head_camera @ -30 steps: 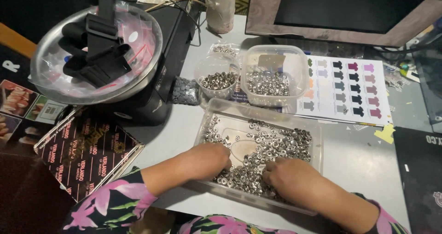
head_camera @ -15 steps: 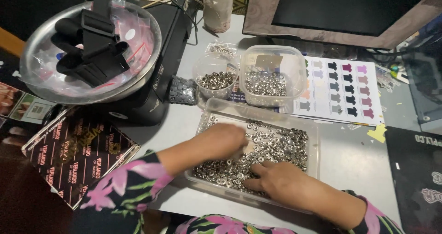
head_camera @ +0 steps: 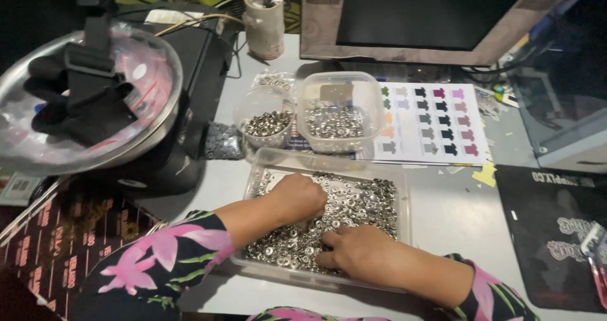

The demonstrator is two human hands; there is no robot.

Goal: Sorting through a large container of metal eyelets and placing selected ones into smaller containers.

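We are working with both hands inside a clear rectangular tray point(head_camera: 404, 188) in the lower middle of the frame, which is holding a heap of small silver metal rings point(head_camera: 360, 201). Our left hand point(head_camera: 300, 198) is lying curled on the heap toward the tray's left side, fingers bent under; we cannot tell whether it is pinching anything. Our right hand point(head_camera: 363, 254) is resting flat near the tray's front edge, fingers spread loosely over the pieces and pointing left, with nothing visibly gripped.

Just above the tray, in the centre of the frame, two smaller clear containers are standing side by side: a round cup point(head_camera: 265, 115) partly filled with darker, brassy pieces and a squarish tub point(head_camera: 340, 109) holding more silver ones. To their right a printed sheet of coloured shirt shapes point(head_camera: 433, 122) is lying on the grey table point(head_camera: 455, 213).

As for progress, we are judging that some pieces are already sitting apart in the two small containers, while the large tray is still close to full, so most of the heap is remaining to be gone through.
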